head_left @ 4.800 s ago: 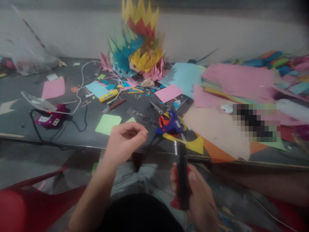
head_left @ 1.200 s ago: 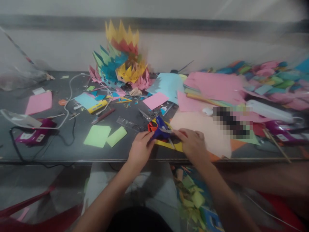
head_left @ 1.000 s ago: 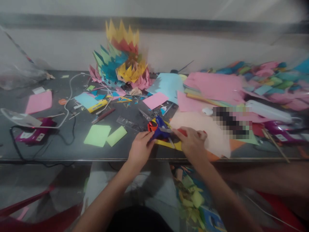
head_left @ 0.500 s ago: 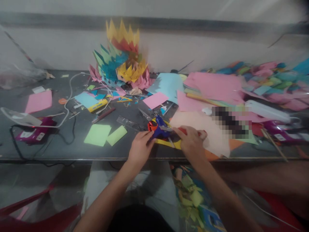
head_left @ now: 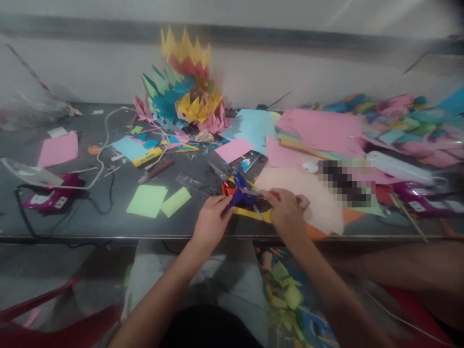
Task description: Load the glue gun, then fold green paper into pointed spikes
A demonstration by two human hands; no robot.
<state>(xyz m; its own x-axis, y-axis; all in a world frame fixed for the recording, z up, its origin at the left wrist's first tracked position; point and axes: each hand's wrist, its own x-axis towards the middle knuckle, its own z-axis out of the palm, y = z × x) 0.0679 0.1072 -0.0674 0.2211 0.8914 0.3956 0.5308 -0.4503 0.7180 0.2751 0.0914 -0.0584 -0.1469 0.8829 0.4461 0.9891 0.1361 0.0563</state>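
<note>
1. While the two hands were well apart a few seconds ago, one up in the air and one down over the lap, they are now close together at the dark table (head_left: 108, 220).
2. Left hand (head_left: 212, 220): the fingers are bunched together at the near end of a blue tool (head_left: 239, 197). They seem to touch it, but I cannot tell if they pinch it tight.
3. Right hand (head_left: 288, 212): the fingers are wrapped around a red tool (head_left: 274, 195). A thin grey part (head_left: 250, 192), like a blade, points from it toward the left hand.
4. Where the blue tool lies: near the front edge of the table, by scissors (head_left: 228, 187) and a yellow paper (head_left: 250, 213).
5. In the last second the hands have hardly moved. To me that looks like slow, careful work, with the reaching over and the small job in hand.
6. Hard to see: I cannot tell if the grey part touches the blue tool or just sits above it. The right hand hides the middle of the red tool.
7. Also hidden: little squares (head_left: 346, 183) cover something dark on the right, and a blurry limb (head_left: 406, 270) is cut off by the edge.
</note>
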